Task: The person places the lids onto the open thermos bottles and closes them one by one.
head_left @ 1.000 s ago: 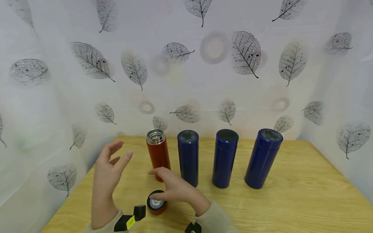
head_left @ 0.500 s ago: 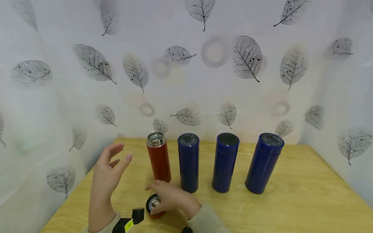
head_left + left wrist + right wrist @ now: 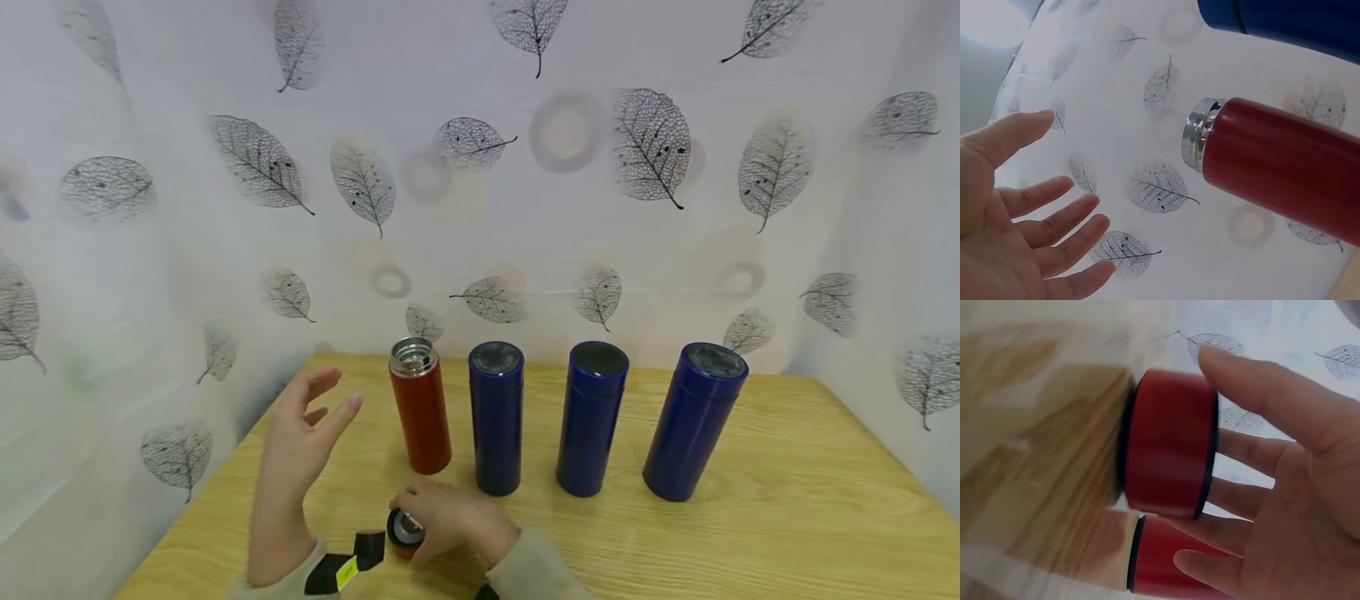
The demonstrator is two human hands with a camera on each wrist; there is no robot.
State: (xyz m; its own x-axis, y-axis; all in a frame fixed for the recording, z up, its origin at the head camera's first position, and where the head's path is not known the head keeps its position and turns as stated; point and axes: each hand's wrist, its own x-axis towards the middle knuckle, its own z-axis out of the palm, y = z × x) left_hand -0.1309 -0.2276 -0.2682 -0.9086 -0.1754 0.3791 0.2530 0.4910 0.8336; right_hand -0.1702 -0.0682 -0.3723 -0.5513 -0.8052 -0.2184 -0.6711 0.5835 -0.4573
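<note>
A red vacuum flask (image 3: pixel 425 421) stands upright with its steel mouth uncovered. In front of it is its red lid (image 3: pixel 398 540), underside up, showing a grey inside and black rim. My right hand (image 3: pixel 453 518) pinches this lid between thumb and fingers; in the right wrist view the thumb tip (image 3: pixel 1215 357) lies at one side and the fingers reach round the other. To the left of the flask, my left hand (image 3: pixel 303 442) hovers with fingers spread and holds nothing. The left wrist view shows that palm (image 3: pixel 1007 250) apart from the red flask (image 3: pixel 1279 162).
Right of the red flask stand three dark blue flasks, the near one (image 3: pixel 497 425), a middle one (image 3: pixel 592 425) and a tilted-looking far one (image 3: pixel 693 425), all lidded. The wooden table (image 3: pixel 795 500) meets a leaf-patterned curtain (image 3: pixel 562 217) at its back and sides.
My right hand has come down and back from near the flask's base and closed on the lid. My left hand keeps its pose. The view shifts slightly.
</note>
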